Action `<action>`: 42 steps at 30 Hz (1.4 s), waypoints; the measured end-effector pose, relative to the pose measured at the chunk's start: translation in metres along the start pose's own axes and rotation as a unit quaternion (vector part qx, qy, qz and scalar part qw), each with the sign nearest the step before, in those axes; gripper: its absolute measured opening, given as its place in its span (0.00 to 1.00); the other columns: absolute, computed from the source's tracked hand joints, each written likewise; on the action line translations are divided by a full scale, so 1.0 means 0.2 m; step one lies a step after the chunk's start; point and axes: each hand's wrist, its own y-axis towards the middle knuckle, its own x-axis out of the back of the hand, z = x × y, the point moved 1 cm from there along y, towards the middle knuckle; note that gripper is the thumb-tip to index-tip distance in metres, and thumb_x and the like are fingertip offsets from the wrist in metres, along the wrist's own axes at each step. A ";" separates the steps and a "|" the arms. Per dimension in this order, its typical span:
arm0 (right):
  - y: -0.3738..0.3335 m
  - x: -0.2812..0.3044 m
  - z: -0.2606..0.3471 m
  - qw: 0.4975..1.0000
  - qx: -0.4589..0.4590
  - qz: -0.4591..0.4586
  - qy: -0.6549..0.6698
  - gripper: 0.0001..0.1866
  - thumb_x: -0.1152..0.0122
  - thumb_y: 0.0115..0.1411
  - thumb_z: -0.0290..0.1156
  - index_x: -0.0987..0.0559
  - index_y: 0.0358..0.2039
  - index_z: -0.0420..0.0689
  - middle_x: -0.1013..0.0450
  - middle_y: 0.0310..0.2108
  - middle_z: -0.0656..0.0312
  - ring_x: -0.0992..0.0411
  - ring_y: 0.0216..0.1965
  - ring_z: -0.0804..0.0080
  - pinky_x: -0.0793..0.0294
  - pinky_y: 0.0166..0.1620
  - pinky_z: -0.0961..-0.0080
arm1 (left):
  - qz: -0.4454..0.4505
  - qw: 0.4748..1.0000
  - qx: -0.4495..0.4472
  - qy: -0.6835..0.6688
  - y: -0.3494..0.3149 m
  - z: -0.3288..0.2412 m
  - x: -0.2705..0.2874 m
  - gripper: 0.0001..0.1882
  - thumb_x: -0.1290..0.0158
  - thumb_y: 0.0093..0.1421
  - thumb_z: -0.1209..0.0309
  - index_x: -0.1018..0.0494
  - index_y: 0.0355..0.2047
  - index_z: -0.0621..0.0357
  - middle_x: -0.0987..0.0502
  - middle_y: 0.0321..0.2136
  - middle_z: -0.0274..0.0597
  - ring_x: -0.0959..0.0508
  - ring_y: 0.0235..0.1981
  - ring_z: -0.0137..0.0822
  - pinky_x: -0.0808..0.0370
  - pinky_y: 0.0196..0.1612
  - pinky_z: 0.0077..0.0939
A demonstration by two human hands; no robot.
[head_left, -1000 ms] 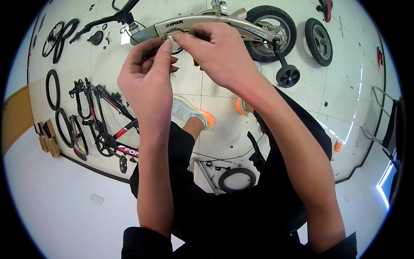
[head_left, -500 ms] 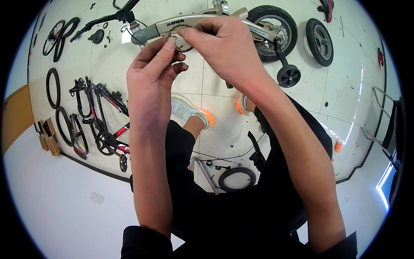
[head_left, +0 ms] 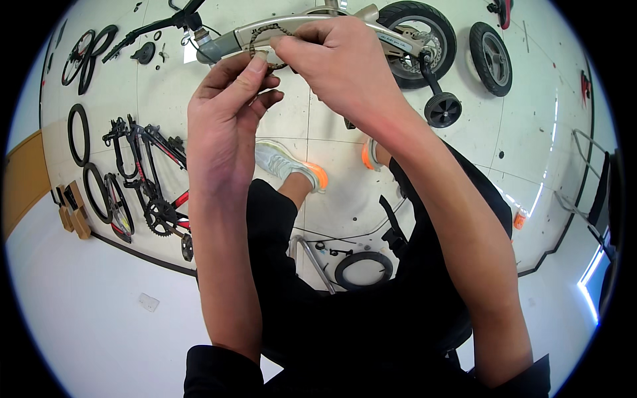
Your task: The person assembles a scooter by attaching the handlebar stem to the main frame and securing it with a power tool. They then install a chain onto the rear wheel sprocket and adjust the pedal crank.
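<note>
Before the gold frame (head_left: 243, 36) | your left hand (head_left: 229, 103) and right hand (head_left: 342, 63) pinch a loop (head_left: 253, 44), seemingly chain | its arc now rises higher, suggesting a regrip

Chain-like loop (head_left: 253, 42) now arcs higher, more exposed above left hand (head_left: 225, 106).

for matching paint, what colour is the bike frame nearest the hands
Bike frame: champagne gold with grey section; head view.
</note>
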 end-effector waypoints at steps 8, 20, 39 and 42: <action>0.01 -0.02 -0.02 0.999 -0.011 0.025 0.042 0.16 0.47 0.49 0.35 0.23 0.19 0.32 0.34 0.10 0.51 0.33 0.14 0.65 0.31 0.25 0.72 | -0.004 1.000 -0.005 0.026 0.01 0.00 0.02 0.12 0.48 0.62 0.72 0.29 0.43 0.65 0.25 0.35 0.38 0.27 0.36 0.28 0.30 0.44 0.27; 0.00 -0.02 -0.02 0.999 0.008 0.000 0.044 0.15 0.46 0.51 0.34 0.22 0.24 0.32 0.31 0.13 0.49 0.33 0.16 0.61 0.31 0.26 0.69 | -0.012 0.999 -0.001 0.050 0.00 0.00 0.01 0.11 0.48 0.62 0.72 0.29 0.42 0.66 0.25 0.34 0.39 0.26 0.36 0.28 0.29 0.44 0.27; 0.00 0.01 0.01 0.997 0.062 -0.038 -0.022 0.15 0.40 0.51 0.35 0.20 0.25 0.33 0.29 0.15 0.50 0.29 0.17 0.60 0.30 0.26 0.71 | -0.053 0.982 -0.081 0.164 0.00 -0.01 -0.02 0.10 0.46 0.59 0.77 0.28 0.40 0.70 0.24 0.32 0.42 0.23 0.31 0.29 0.24 0.39 0.23; 0.00 0.00 0.01 0.995 0.089 -0.033 -0.039 0.14 0.40 0.51 0.34 0.20 0.25 0.33 0.29 0.15 0.51 0.30 0.17 0.60 0.31 0.25 0.70 | -0.080 0.971 -0.103 0.203 -0.01 -0.01 -0.03 0.11 0.46 0.59 0.77 0.28 0.40 0.71 0.23 0.31 0.42 0.23 0.30 0.28 0.25 0.38 0.21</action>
